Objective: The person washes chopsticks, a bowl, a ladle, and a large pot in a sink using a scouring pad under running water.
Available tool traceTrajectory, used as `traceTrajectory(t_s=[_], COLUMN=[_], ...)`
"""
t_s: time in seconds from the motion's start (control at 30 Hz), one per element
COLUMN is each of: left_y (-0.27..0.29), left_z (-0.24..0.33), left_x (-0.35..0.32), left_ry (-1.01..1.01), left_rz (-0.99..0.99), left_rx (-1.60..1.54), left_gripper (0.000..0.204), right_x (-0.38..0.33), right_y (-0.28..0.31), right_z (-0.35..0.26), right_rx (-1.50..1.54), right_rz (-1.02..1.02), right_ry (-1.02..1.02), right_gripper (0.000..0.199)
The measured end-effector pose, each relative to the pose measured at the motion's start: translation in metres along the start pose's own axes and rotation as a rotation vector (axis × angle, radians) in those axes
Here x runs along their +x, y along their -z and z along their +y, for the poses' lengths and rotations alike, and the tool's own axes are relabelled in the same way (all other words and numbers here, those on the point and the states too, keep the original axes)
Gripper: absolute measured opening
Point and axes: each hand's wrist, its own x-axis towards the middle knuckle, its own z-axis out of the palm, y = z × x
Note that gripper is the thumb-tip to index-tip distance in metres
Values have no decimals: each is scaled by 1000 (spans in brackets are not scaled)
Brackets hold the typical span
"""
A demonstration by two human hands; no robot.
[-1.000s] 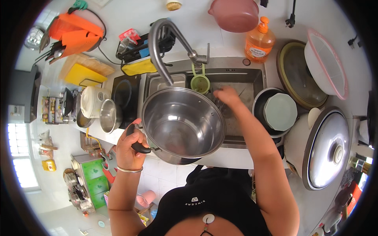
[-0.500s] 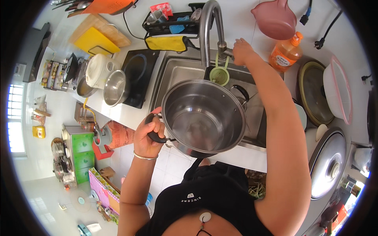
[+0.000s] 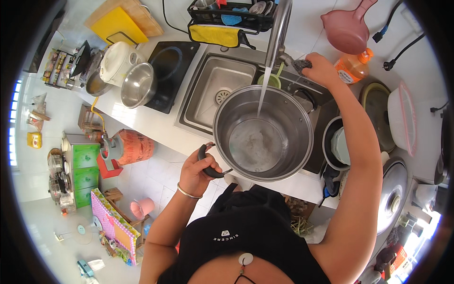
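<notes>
My left hand (image 3: 196,173) is closed round the black handle (image 3: 208,163) of a large stainless steel pot (image 3: 295,142). The pot is over the sink's right side and front edge, its mouth facing up. From the metal faucet (image 3: 279,35) a stream of water (image 3: 264,94) runs into it, and a shallow layer of water with whitish marks shows at the bottom. My right hand (image 3: 321,70), beside the faucet's base, is closed on a grey steel wool scrubber (image 3: 301,66). Whether it also touches the faucet lever, I cannot tell. Behind the pot's rim is a green strainer (image 3: 271,81), partly hidden.
The sink's left basin (image 3: 201,92) has a drain. Left of it are a black cooktop (image 3: 172,71), a steel bowl (image 3: 138,85) and a white cooker (image 3: 118,61). At right stand an orange soap bottle (image 3: 352,68), a smaller pot (image 3: 326,137) and a large lid (image 3: 390,189).
Water now runs from the faucet into the pot. The pot and my left hand appear farther right in the view. The scrubber now shows in my right hand; it was not visible before.
</notes>
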Motion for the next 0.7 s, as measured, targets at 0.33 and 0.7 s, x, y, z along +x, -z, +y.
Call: traceTrajectory(t_s=[0.33,0.7], left_y=[7,26], left_z=[-10,-17], left_x=[20,7], left_ry=[247,315], left_rz=[-9,-221], left_rx=[-3,-129], left_gripper=[35,59], right_x=[-86,-103], right_y=[15,-38], right_z=[-73,-86], right_rx=[301,177], right_rz=[-161,-299], right_ry=[90,117], right_gripper=[34,34])
